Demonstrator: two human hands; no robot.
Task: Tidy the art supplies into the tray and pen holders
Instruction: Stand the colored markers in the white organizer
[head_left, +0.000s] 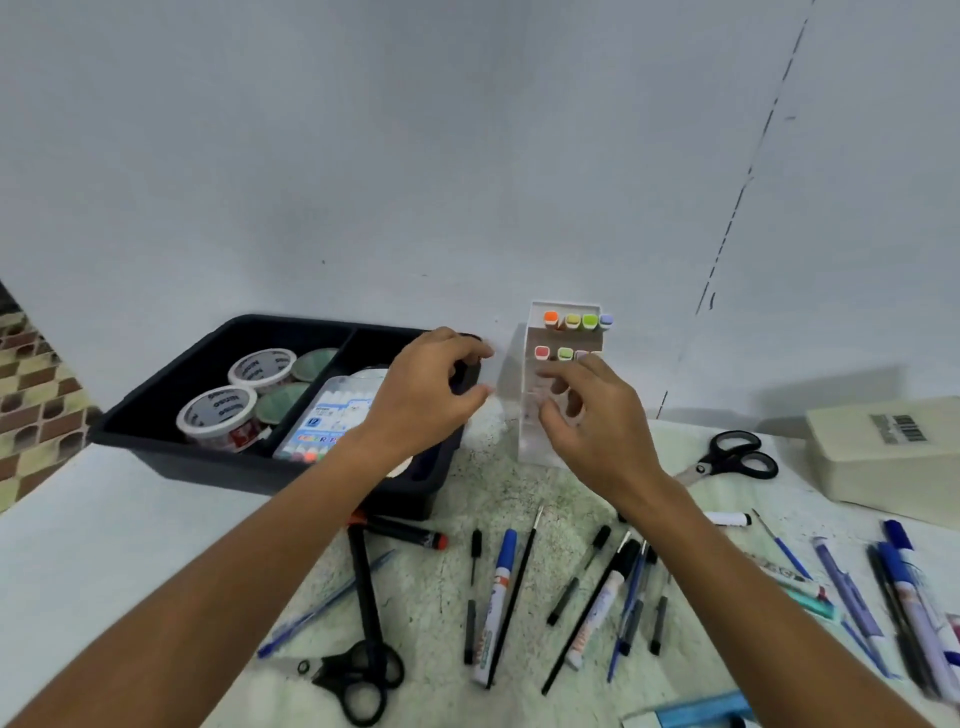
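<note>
Nearest of all, below both wrists, the loose supplies lie scattered on the speckled table (519, 483): black-handled scissors (358, 680) under the left forearm, a blue-capped marker (496, 597) and a thin black paintbrush (514, 597) between the arms, and a spread of blue pens (904, 597) out past the right forearm. A second pair of scissors (727, 457) sits to the right of the right hand.

Further off, the right hand (592, 421) is at the front of the clear tiered pen holder (550, 384), its fingers (558, 387) loosely curled and parted against the wall; whether they actually grip it I cannot tell. The left hand (421, 395) hovers just beside the holder's left side, over the right end of the black tray (171, 384), with thumb and fingers (475, 351) curved towards each other but seemingly around nothing.

Beyond the fingertips, highlighters (576, 320) stand in the holder's upper tiers, caps up. Left of the left hand, tape rolls (239, 395) and a pack of colour pens (322, 421) lie in the tray.

The holder looks light, rigid and smooth, and tall enough to tip; it is probably best taken by both side walls low down. The pens should be light and apt to roll, so a pinch at mid-barrel seems soundest.
</note>
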